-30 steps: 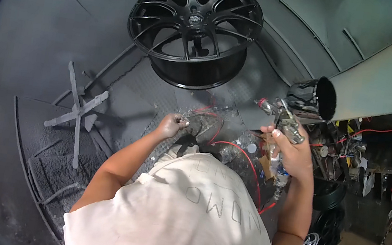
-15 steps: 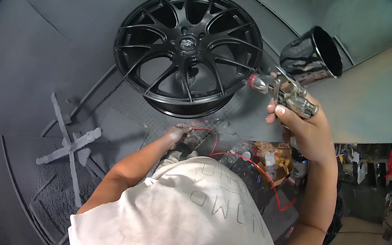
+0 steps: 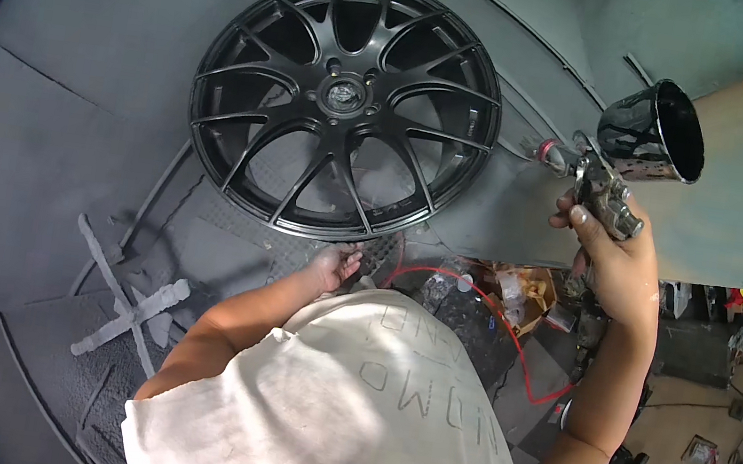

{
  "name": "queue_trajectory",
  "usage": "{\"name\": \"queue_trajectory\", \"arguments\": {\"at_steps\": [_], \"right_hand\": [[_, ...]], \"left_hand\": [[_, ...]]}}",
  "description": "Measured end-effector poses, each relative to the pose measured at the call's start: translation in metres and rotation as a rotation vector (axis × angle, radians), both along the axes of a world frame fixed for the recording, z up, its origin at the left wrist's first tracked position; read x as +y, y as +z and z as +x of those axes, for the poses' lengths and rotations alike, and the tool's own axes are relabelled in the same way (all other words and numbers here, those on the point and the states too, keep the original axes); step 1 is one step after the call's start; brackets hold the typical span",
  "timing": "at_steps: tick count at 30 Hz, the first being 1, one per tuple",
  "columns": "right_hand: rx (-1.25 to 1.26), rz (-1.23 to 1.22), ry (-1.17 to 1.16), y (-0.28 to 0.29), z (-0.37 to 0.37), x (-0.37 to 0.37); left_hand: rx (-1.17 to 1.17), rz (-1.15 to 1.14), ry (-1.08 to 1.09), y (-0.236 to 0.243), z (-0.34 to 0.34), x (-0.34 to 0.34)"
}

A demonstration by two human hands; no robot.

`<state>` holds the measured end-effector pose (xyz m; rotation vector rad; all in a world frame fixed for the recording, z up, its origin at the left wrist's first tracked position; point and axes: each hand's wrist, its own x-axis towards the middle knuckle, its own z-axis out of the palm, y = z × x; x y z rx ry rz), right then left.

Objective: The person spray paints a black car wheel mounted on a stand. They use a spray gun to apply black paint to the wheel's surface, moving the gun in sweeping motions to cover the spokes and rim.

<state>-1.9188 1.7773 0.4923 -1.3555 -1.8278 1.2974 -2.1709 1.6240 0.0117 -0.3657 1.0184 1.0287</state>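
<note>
A black multi-spoke wheel rim (image 3: 327, 152) is raised in front of me, its face toward the camera. My right hand (image 3: 615, 257) grips a metal spray gun (image 3: 606, 197) with a black-streaked paint cup (image 3: 631, 131) on top; its red-ringed nozzle points left toward the rim, a little apart from it. My left hand (image 3: 334, 267) is just below the rim's lower edge, fingers curled, with nothing visible in them. A red hose (image 3: 498, 312) loops below, toward my right side.
A grey-coated cross stand (image 3: 132, 317) stands at the lower left. Grey booth walls (image 3: 88, 21) surround the rim; a pale panel (image 3: 734, 217) spans the right. Beyond lie a cardboard box (image 3: 526, 315), clutter, and small items (image 3: 699, 454) on the tan floor.
My right hand has raised the spray gun and moved it rightward. The rim appears more face-on and larger in view. My left hand remains low, near the rim's underside.
</note>
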Motion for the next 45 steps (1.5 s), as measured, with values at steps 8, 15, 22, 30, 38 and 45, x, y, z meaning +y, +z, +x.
{"name": "queue_trajectory", "arguments": {"at_steps": [8, 15, 22, 30, 38, 45], "right_hand": [[-0.011, -0.058, 0.059, -0.006, -0.007, -0.002], [-0.172, 0.077, -0.098, -0.021, 0.026, 0.031], [-0.108, 0.210, -0.221, -0.032, 0.028, 0.064], [-0.091, 0.080, 0.001, -0.016, -0.010, 0.041], [-0.025, -0.124, 0.278, -0.022, -0.045, 0.021], [-0.103, 0.087, 0.127, -0.035, -0.055, 0.056]], "left_hand": [[-0.004, 0.058, 0.012, -0.001, -0.001, 0.001], [0.037, 0.015, 0.031, -0.010, 0.002, -0.003], [0.171, -0.071, 0.013, 0.005, 0.006, 0.001], [0.214, -0.086, 0.036, 0.015, -0.002, -0.007], [0.298, -0.077, 0.006, 0.005, -0.018, -0.019], [0.364, -0.071, -0.006, 0.006, -0.045, -0.033]]}}
